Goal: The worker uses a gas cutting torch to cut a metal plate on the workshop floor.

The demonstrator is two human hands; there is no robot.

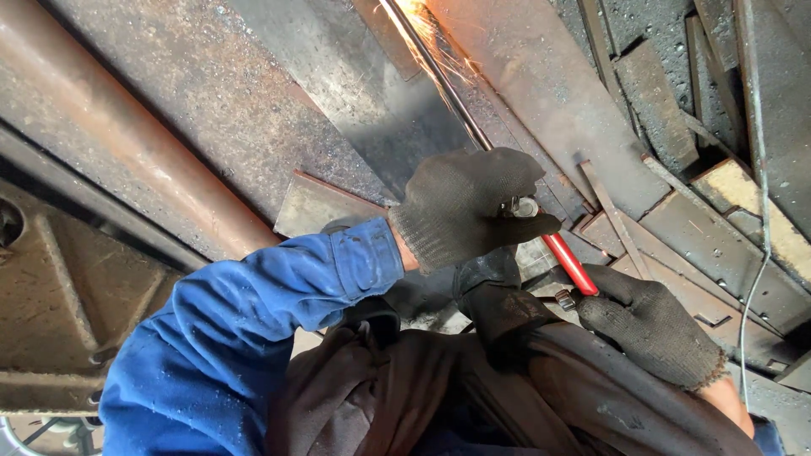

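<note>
- Torch (507, 181) is the thing in both hands: a long thin tube with a red grip, running from my lap up to the top of the view, where sparks (422, 21) fly off the steel plate (549, 93).
- Left hand (469, 207), in a dark knitted glove, is closed around the torch body at its metal fitting, just above the red grip.
- Right hand (650, 325), also gloved, is closed on the lower end of the red grip, below and to the right of the left hand.
- Blue sleeve (253, 321) covers my left arm; a brown apron lies under the torch.
- Rusty pipe (127, 143) lies well to the left of the torch, and flat scrap strips (659, 101) lie to its right.
- To do this well, I judge that I must keep the tip at a steady height over the plate and move it slowly and evenly along the line.
- I would let the left hand guide the tube and the right hand only support it, so the tip does not shake.
- I think the sparks should fly away from my gloves and sleeve.
</note>
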